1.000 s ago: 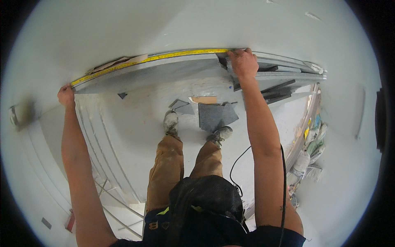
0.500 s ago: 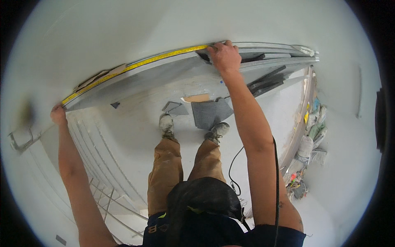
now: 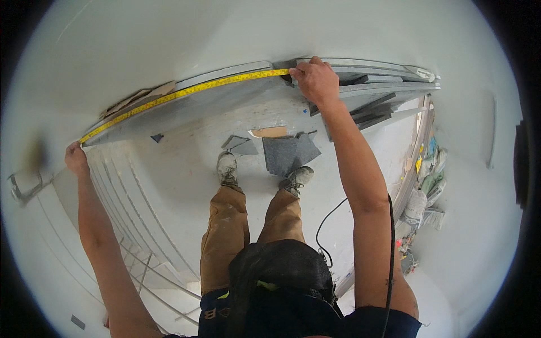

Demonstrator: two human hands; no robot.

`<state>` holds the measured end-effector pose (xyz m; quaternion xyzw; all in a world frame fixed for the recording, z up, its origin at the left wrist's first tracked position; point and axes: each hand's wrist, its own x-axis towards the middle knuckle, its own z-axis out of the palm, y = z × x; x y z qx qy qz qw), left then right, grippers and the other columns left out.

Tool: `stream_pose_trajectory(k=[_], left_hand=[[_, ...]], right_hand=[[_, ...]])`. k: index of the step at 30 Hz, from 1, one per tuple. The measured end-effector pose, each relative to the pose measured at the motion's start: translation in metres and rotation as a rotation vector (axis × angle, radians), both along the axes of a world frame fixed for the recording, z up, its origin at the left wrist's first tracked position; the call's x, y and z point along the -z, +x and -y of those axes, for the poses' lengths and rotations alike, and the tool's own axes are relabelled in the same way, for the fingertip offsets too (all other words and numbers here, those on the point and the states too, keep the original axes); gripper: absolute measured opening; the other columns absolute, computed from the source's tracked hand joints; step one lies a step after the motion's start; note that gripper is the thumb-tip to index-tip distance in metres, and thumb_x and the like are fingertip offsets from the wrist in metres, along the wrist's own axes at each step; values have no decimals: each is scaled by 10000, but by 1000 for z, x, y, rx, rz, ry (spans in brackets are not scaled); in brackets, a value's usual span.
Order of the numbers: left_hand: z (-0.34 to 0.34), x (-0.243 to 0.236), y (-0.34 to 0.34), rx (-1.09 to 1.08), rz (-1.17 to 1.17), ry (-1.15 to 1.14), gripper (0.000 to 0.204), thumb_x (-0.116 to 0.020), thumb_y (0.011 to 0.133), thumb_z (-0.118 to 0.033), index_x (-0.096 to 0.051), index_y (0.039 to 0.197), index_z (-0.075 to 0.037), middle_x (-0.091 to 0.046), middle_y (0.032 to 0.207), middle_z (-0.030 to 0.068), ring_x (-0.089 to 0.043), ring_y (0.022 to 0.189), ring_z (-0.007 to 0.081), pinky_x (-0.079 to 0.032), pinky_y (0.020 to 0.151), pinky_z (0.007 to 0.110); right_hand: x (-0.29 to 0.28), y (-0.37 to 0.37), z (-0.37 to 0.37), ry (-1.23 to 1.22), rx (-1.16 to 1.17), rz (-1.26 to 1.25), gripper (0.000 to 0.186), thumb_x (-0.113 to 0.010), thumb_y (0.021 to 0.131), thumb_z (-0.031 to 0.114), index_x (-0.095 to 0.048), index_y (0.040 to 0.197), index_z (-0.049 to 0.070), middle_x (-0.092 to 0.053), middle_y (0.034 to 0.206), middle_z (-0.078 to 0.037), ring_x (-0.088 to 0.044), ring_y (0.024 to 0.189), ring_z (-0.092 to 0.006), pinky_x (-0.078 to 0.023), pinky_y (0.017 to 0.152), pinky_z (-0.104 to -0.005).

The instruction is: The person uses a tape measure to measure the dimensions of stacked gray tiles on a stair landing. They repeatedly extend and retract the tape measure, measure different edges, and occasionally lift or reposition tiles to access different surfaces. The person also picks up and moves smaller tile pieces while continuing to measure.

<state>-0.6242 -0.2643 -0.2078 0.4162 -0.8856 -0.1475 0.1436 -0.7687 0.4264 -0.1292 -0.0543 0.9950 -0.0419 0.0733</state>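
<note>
A yellow tape measure (image 3: pixel 186 92) is stretched between my two hands along the upper edge of a grey panel (image 3: pixel 191 115) leaning at the wall. Its left end is pinched in my left hand (image 3: pixel 77 159), at the panel's left corner. My right hand (image 3: pixel 317 83) is closed round the other end of the tape, beside a stack of grey panels (image 3: pixel 389 72). Whatever part of the tape measure lies inside the right fist is hidden. Behind the blade, brown cardboard-like pieces (image 3: pixel 135 100) stand against the wall.
Broken grey slab pieces (image 3: pixel 290 154) and a brown piece (image 3: pixel 269 132) lie on the floor by my shoes. Long strips (image 3: pixel 141 208) and metal rods (image 3: pixel 163 276) are at the left. Bags and debris (image 3: pixel 422 197) line the right side. A black cord (image 3: pixel 318 234) hangs near my right arm.
My right hand has moved a little right and toward me, and the tape now sits lower, in front of the panel's top edge. My left hand has shifted slightly left.
</note>
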Motion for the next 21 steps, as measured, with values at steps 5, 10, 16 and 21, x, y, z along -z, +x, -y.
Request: stream_pose_trajectory(k=[5,10,16,21], left_hand=[[-12,-3,-9,-58,175,-63,214,-591,807,-232,-710,935,-108,-692,883,116,-649,830,247,-487,754,363],[0,8,-5,-30,123,-26,207,-611,813,-238,-700,937,-98,-675,777,65,-626,691,169,-480,649,313],[9,19,1,-9,-45,153,154,-630,837,-192,-694,901,-68,-668,754,54,-605,662,133,-476,631,283],[2,14,0,-30,-18,176,150,-612,857,-173,-686,908,-53,-658,727,54,-592,628,128,-472,606,283]], right_hand=[[1,-10,7,53,-37,-11,297,-569,861,403,-713,912,148,-617,1025,-114,-583,948,-348,-526,741,-438],[13,-5,7,59,-18,-114,287,-565,856,405,-713,909,166,-619,987,-93,-579,939,-331,-521,725,-440],[32,7,6,-5,14,-280,282,-564,858,412,-704,888,170,-597,928,-64,-564,900,-290,-503,689,-424],[37,10,5,12,29,-333,290,-588,845,426,-704,920,171,-603,920,-37,-556,903,-276,-503,714,-395]])
